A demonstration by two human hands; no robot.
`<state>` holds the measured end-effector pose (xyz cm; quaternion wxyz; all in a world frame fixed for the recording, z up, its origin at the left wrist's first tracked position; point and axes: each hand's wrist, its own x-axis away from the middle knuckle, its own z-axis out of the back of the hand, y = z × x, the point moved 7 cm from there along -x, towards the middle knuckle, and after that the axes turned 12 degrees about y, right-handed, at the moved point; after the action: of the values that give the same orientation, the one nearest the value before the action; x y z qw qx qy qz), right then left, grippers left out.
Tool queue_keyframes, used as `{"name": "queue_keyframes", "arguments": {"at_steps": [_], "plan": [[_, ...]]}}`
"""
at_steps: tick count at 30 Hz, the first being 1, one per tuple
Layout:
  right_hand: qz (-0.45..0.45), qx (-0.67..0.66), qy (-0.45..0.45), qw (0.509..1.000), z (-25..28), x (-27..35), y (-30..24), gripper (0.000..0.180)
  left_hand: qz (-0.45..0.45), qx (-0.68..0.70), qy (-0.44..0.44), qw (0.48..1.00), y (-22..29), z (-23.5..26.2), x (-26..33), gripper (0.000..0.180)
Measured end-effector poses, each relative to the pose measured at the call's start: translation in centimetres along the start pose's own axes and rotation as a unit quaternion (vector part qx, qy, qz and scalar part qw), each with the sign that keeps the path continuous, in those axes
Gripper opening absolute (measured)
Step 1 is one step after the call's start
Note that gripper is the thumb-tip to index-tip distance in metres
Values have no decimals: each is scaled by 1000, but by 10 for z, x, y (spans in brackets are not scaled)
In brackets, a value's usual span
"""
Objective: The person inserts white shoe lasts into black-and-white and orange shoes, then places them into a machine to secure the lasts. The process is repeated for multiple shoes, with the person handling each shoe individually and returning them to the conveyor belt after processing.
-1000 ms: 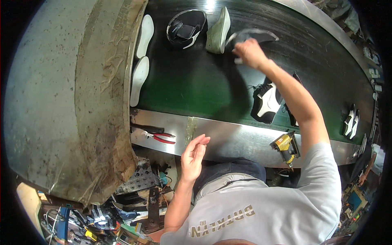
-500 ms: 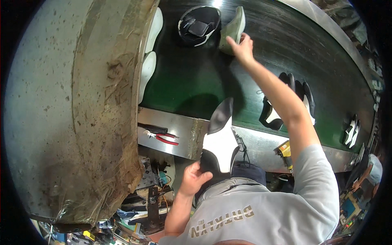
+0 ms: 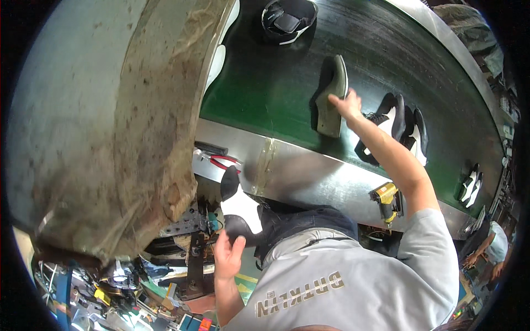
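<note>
My left hand [image 3: 227,256] is closed on the toe end of a black-and-white shoe [image 3: 244,208]. It holds the shoe in front of the metal ledge, beside my lap, with the other end pointing away from me. Stretched out over the green belt, my right hand [image 3: 349,105] grips an olive-grey shoe last [image 3: 331,107] with a pale edge along its right side. The thumb lies on the last's near face; the fingers are partly hidden behind it. Just right of that hand, a pair of black-and-white shoes [image 3: 391,124] rests on the belt.
A black bowl-like container [image 3: 290,21] stands on the belt's far side. Red-handled pliers [image 3: 223,161] and a yellow air tool [image 3: 387,199] lie on the metal ledge [image 3: 309,171]. Another shoe pair [image 3: 471,187] sits far right. A large stained cover [image 3: 160,110] borders the left.
The last has come nearer and rightward with my right hand, away from the bowl-like container. My left hand has carried the shoe left and back from the belt. The view has shifted.
</note>
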<state>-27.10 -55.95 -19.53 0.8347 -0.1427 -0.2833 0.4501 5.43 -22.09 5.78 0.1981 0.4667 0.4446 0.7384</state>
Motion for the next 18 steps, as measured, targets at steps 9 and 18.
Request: {"name": "queue_keyframes", "arguments": {"at_steps": [9,18], "plan": [[181,-88,-22,979,77,32,-66,61,-75,48,-31,996,-15,-25,-11,19],[60,-519,-173,835,126,146,-24,48,201,509,-113,829,-99,-65,-23,20]]}}
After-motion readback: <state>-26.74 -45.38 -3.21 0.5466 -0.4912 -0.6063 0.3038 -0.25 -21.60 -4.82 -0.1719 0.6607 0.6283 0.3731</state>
